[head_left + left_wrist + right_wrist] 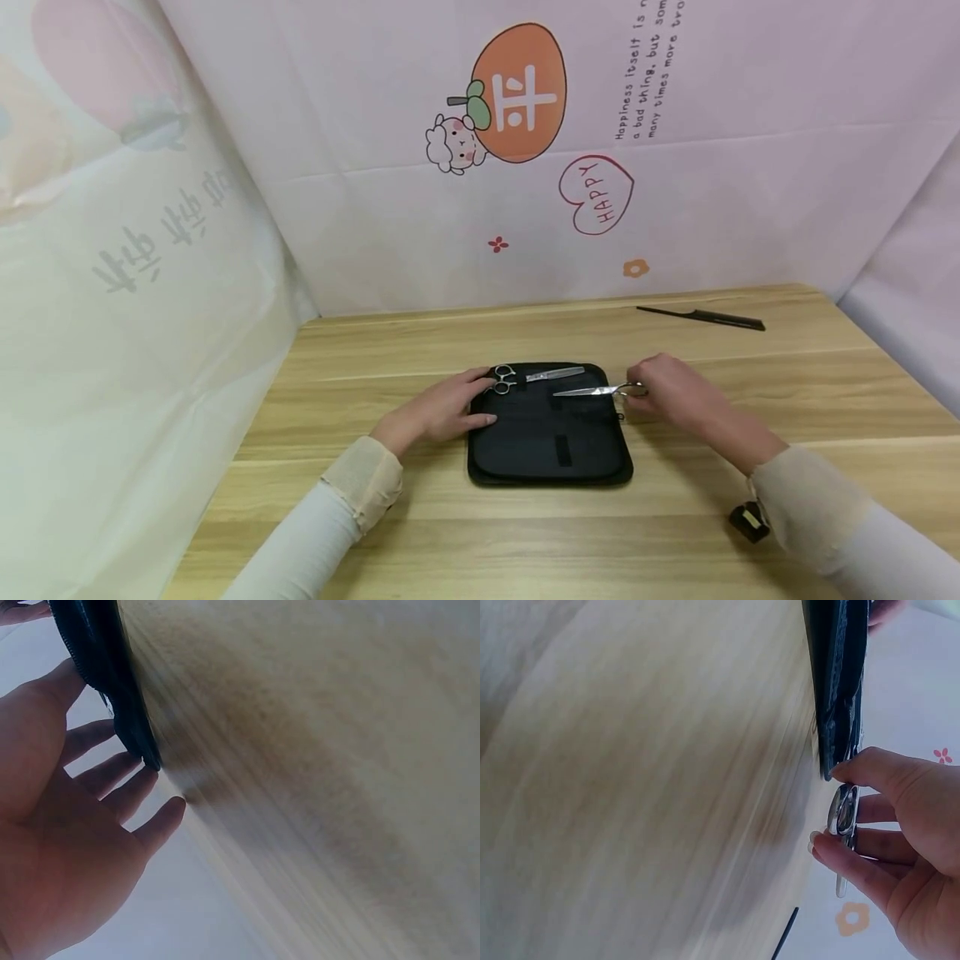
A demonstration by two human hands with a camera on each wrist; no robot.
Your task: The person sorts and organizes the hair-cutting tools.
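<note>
A flat black zip case [525, 450] lies unfolded on the table. Along its far edge sits a pair of thinning scissors [555, 374], finger rings toward the left. My left hand [446, 408] rests at the case's left edge, thumb on top and the other fingers by those rings; in the left wrist view its fairly straight fingers touch the case. Over the case's right part, my right hand [675, 396] holds a second pair of scissors [592, 391] by the handle, blades pointing left. The right wrist view shows their metal rings [844, 810] between thumb and fingers.
A black tail comb [708, 317] lies at the back right of the wooden table [375, 350]. Small dark straps [562, 450] are fixed inside the case. A printed white cloth [375, 233] hangs behind the table. Near my right wrist is a small black device [748, 522].
</note>
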